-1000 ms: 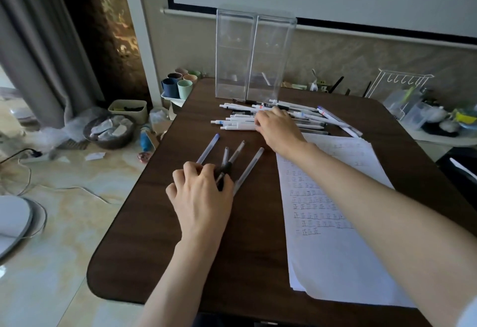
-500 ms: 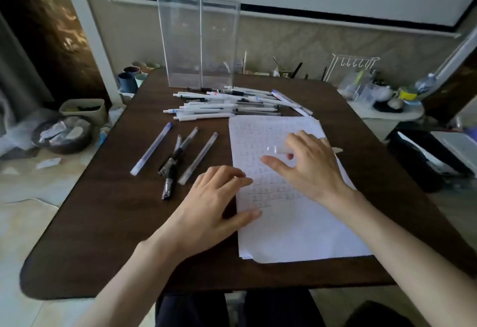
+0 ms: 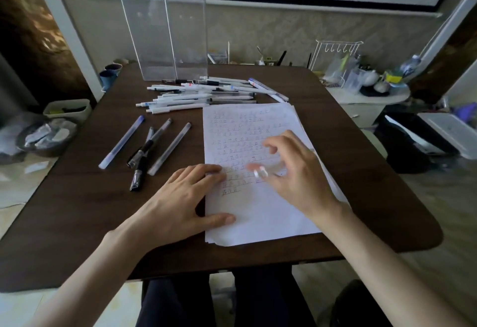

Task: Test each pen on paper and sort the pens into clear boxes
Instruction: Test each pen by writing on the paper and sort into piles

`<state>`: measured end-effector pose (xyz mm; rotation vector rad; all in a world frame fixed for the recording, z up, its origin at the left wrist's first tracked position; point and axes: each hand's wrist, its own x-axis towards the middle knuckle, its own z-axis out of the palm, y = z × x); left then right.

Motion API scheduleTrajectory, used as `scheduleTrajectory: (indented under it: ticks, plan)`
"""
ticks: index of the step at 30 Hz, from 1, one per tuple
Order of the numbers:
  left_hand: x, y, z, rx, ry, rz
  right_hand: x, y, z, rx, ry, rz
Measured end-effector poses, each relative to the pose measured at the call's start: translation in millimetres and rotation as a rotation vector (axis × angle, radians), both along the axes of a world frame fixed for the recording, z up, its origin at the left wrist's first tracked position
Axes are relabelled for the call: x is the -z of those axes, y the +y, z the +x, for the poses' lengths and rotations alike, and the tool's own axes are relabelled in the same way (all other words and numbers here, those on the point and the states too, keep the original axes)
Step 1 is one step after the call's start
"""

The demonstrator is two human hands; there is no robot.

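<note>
A pale wall with a black-framed white panel closes the far side of the room, and cluttered floor and side shelves flank a dark wooden tabletop (image 3: 77, 223) with rounded corners. Its widest bare stretches are the near left corner and the strip along the right edge. A narrower band runs along the near edge in front of the paper.

A stack of white paper (image 3: 258, 213) lies right of centre, running from mid-table almost to the near edge. Its upper half is covered in rows of small test marks.

Two tall clear boxes (image 3: 165, 35) stand upright side by side at the far edge, left of centre, touching each other. Just in front of them a pile of white pens (image 3: 201, 94) lies crosswise, and its near side meets the paper's far left corner.

The left hand (image 3: 178, 202) lies flat with straight fingers across the paper's left edge, thumb and fingertips on the sheet.

The right hand (image 3: 299, 174) hovers over the middle of the paper, its fingers curled around a blurred pale pen (image 3: 259, 171) whose tip points left, near the left fingertips.

A loose row of pens (image 3: 149, 143) lies slantwise on the tabletop left of the paper, apart from the pile and clear of the left edge.
</note>
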<state>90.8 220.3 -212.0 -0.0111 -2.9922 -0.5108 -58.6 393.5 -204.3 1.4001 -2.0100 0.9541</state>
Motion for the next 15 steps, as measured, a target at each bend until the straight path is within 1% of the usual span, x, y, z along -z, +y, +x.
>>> scheduleTrajectory:
  ticks: [2, 4, 6, 8, 9, 12, 15]
  plan:
    - [-0.6, 0.4, 0.4, 0.0, 0.0, -0.002, -2.7, 0.8, 5.0, -0.051, -0.102, -0.148]
    - [-1.1, 0.4, 0.6, 0.0, -0.006, -0.006, -7.8, 0.8, 10.0, -0.069, -0.285, -0.246]
    - [-1.6, 0.5, 0.7, -0.002, -0.009, -0.004, -11.5, -1.4, 14.9, -0.041, -0.487, -0.254]
    - [-2.3, 0.9, 0.9, -0.006, -0.017, 0.003, -11.9, -5.2, 20.1, -0.02, -0.771, -0.215]
    - [-2.4, 1.3, 0.9, -0.008, -0.019, 0.005, -10.7, -7.1, 21.4, -0.033, -0.866, -0.195]
    - [-1.4, 1.8, 0.8, -0.012, -0.004, 0.006, -4.9, -13.1, 23.3, -0.074, -0.903, -0.084]
    - [0.2, 1.4, 0.6, -0.011, 0.001, 0.0, -0.1, -15.2, 23.0, -0.062, -0.966, -0.043]
